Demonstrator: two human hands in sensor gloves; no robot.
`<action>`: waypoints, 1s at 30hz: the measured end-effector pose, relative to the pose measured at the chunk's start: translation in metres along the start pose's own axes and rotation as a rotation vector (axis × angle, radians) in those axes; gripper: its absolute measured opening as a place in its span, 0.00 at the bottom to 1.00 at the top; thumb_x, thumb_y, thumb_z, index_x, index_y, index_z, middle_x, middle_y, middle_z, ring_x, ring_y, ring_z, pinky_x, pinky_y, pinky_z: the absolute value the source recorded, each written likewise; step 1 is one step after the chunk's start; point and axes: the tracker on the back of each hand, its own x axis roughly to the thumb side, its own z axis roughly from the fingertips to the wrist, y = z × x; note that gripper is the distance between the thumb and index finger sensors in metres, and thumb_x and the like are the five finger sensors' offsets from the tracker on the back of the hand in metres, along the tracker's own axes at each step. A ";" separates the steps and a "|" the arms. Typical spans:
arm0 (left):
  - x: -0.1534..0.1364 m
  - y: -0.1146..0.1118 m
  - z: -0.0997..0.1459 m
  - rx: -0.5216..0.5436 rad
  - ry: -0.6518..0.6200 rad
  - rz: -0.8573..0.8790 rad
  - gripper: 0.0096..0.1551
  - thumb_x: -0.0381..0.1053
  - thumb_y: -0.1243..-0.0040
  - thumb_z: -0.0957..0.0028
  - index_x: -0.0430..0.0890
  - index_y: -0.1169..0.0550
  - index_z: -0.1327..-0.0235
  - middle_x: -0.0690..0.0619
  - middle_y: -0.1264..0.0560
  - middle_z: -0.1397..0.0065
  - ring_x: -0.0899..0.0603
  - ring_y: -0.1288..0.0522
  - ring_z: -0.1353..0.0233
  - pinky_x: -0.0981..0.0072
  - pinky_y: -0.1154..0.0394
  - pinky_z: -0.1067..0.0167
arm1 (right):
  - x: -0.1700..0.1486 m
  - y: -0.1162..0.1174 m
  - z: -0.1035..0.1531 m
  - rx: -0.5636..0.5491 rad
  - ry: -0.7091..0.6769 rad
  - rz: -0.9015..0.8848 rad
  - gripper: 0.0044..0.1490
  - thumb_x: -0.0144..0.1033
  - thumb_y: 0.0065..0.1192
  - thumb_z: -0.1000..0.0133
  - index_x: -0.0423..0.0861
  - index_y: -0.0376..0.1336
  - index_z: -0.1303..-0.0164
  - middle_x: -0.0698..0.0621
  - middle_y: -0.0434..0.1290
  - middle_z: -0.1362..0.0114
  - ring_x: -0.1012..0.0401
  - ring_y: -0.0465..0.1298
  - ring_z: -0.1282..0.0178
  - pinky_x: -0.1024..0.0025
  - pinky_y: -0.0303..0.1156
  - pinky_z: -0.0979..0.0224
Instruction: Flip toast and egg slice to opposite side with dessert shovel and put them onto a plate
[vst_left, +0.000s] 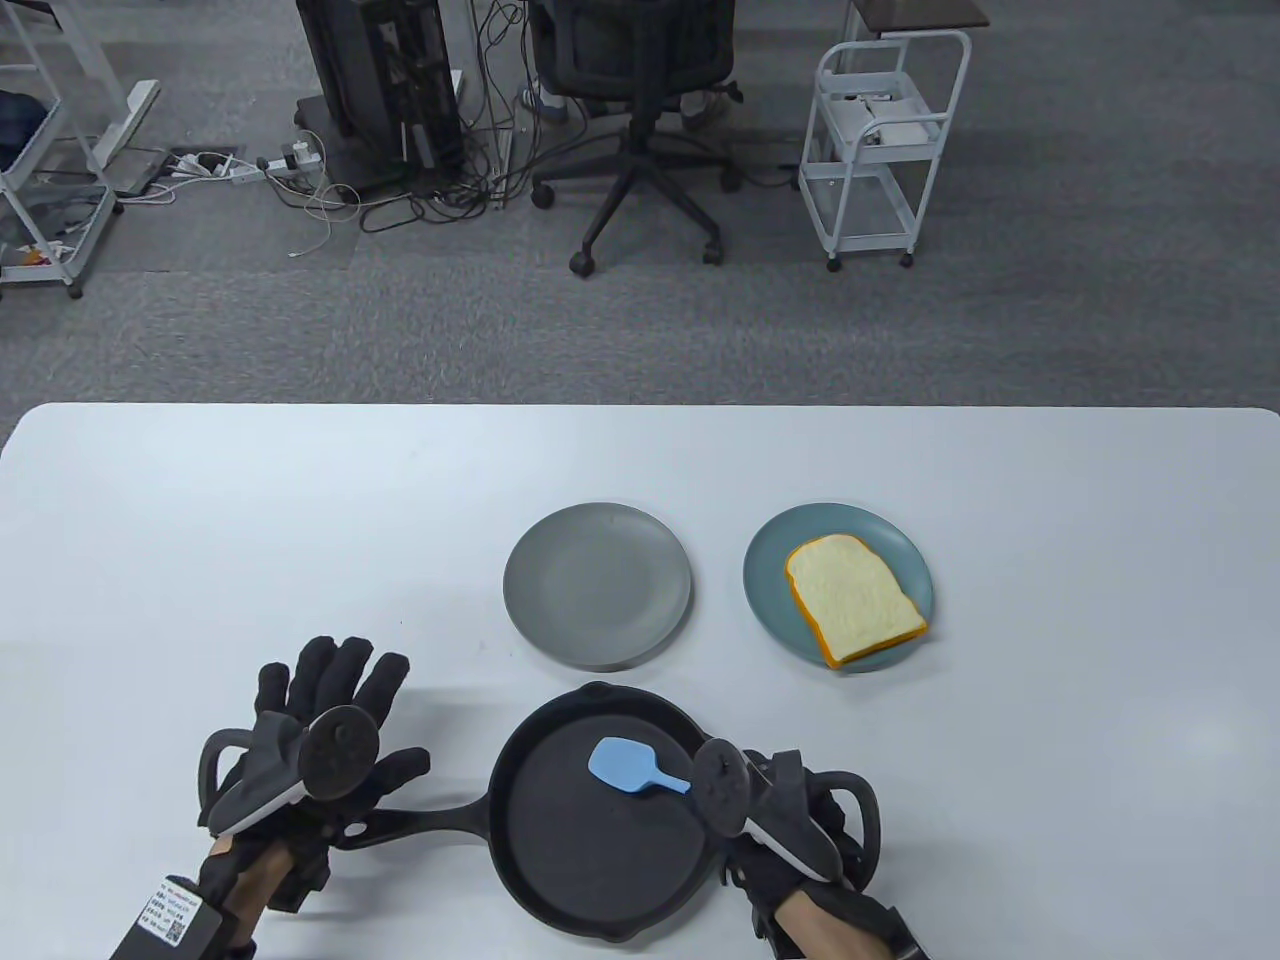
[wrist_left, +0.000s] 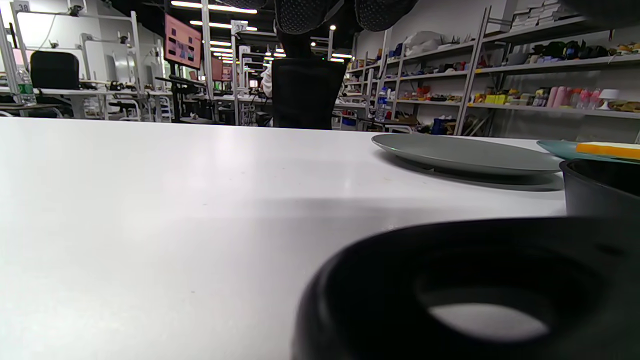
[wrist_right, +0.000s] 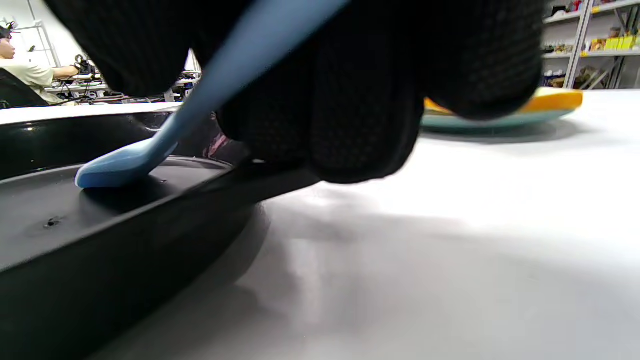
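A slice of toast (vst_left: 855, 598) lies on the blue-green plate (vst_left: 770, 560) at the right; its orange crust (wrist_left: 607, 149) shows low in the left wrist view. The grey plate (vst_left: 597, 585) beside it holds nothing. No egg slice is in view. The black pan (vst_left: 600, 860) sits at the near edge. My right hand (vst_left: 745, 800) grips the handle of the blue dessert shovel (vst_left: 625, 768), whose blade (wrist_right: 120, 167) rests on the pan floor (wrist_right: 60, 220). My left hand (vst_left: 340, 690) lies flat with spread fingers above the pan handle (vst_left: 425, 818); the handle's loop (wrist_left: 380, 280) fills that wrist view.
The white table (vst_left: 200, 520) stretches wide to the left and far side of the plates. Beyond its far edge stand an office chair (vst_left: 630, 90), a white trolley (vst_left: 880, 150) and cables on the carpet.
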 end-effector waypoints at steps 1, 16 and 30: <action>0.000 0.000 0.000 -0.002 0.000 -0.002 0.60 0.81 0.61 0.66 0.59 0.51 0.18 0.45 0.54 0.09 0.29 0.57 0.12 0.27 0.60 0.22 | 0.001 -0.001 0.001 -0.004 -0.005 0.012 0.34 0.57 0.68 0.52 0.50 0.76 0.40 0.51 0.87 0.46 0.54 0.87 0.54 0.54 0.80 0.48; 0.004 0.003 0.000 -0.015 -0.017 0.008 0.60 0.82 0.61 0.66 0.59 0.52 0.18 0.45 0.55 0.09 0.29 0.58 0.12 0.27 0.60 0.22 | -0.015 -0.034 0.010 -0.128 -0.066 -0.076 0.47 0.67 0.63 0.55 0.52 0.68 0.27 0.45 0.74 0.20 0.44 0.72 0.23 0.42 0.68 0.29; 0.002 0.003 0.002 -0.012 -0.007 0.002 0.60 0.81 0.61 0.66 0.59 0.52 0.18 0.45 0.56 0.09 0.29 0.59 0.12 0.27 0.61 0.22 | -0.053 -0.034 0.003 -0.195 0.030 -0.079 0.56 0.74 0.51 0.57 0.59 0.54 0.17 0.47 0.49 0.05 0.42 0.43 0.08 0.29 0.39 0.18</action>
